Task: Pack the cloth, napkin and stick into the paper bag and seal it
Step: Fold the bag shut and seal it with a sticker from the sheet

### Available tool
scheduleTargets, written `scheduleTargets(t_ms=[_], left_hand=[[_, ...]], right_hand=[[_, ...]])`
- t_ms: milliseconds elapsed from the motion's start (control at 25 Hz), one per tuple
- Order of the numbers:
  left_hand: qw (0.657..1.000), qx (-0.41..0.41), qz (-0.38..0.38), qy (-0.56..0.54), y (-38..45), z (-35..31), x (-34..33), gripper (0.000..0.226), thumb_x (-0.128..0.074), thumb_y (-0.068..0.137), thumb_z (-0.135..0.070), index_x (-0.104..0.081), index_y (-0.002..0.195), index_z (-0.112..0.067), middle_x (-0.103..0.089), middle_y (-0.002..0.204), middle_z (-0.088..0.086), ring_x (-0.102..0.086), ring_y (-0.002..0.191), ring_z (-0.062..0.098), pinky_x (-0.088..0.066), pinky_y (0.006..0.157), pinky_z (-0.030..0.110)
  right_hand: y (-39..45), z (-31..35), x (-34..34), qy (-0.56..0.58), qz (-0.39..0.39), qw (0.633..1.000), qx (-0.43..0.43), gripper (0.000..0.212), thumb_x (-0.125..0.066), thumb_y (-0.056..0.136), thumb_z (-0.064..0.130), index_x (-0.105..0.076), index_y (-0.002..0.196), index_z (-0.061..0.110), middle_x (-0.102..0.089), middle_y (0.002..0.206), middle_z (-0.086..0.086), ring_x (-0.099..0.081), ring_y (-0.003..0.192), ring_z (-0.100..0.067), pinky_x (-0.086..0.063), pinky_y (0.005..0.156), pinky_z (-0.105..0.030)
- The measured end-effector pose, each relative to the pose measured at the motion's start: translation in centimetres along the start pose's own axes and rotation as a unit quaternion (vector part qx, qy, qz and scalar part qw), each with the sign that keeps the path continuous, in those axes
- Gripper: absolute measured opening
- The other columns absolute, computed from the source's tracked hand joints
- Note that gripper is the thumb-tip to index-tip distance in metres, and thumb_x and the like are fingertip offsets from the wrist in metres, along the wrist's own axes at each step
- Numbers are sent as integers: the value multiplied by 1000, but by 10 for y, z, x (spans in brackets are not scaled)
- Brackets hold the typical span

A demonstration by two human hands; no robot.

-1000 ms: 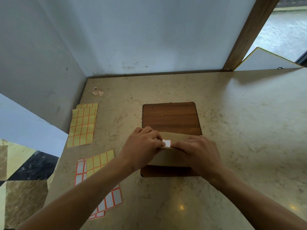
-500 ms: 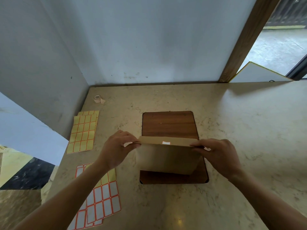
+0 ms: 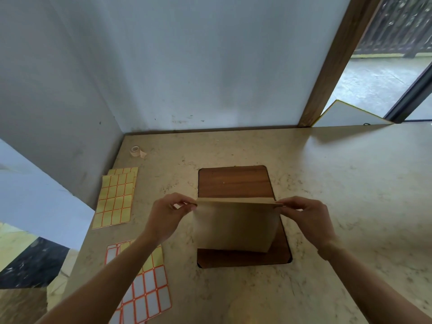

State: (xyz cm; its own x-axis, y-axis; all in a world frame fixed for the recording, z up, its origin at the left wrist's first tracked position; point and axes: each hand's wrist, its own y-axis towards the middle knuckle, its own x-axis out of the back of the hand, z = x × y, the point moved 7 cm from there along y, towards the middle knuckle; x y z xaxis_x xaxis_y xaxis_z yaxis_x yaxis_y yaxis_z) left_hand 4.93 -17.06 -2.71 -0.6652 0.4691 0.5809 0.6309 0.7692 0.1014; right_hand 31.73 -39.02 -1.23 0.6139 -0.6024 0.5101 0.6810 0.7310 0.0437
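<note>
A brown paper bag (image 3: 235, 226) stands upright on a dark wooden board (image 3: 233, 182) in the middle of the counter, its folded top edge level. My left hand (image 3: 167, 217) pinches the bag's top left corner, and my right hand (image 3: 308, 219) pinches the top right corner. The bag's top is folded shut, so its inside is hidden. The cloth, napkin and stick are not visible.
The marble counter (image 3: 339, 183) meets walls at the back and left. Yellow label sheets (image 3: 115, 197) lie at the left, white and orange label sheets (image 3: 145, 293) near the front left edge. A small tape roll (image 3: 135, 150) sits in the back left corner.
My hands slid apart from the sticker at the middle of the fold to the bag's two top corners. The bag rose from lying folded to standing upright. The white sticker is out of sight.
</note>
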Motion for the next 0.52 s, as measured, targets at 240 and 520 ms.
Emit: scheduleTargets(t_ms=[240, 520], left_hand=[[999, -17, -48, -4, 9, -6, 9, 23, -74, 82, -7, -72, 84, -30, -69, 84, -11, -61, 80, 4, -45, 67, 23], [993, -78, -90, -20, 17, -42, 61, 21, -72, 84, -13, -70, 89, -33, -68, 87, -14, -62, 86, 1, -43, 68, 9]], right_hand=[[7, 14, -3, 41, -38, 998, -25, 17, -75, 78, 11, -79, 84, 27, -75, 76, 7, -66, 71, -8, -49, 65, -20], [9, 76, 12, 84, -52, 995, 23, 17, -76, 77, 14, -79, 87, 27, -75, 77, 5, -65, 69, -8, -51, 64, -23]])
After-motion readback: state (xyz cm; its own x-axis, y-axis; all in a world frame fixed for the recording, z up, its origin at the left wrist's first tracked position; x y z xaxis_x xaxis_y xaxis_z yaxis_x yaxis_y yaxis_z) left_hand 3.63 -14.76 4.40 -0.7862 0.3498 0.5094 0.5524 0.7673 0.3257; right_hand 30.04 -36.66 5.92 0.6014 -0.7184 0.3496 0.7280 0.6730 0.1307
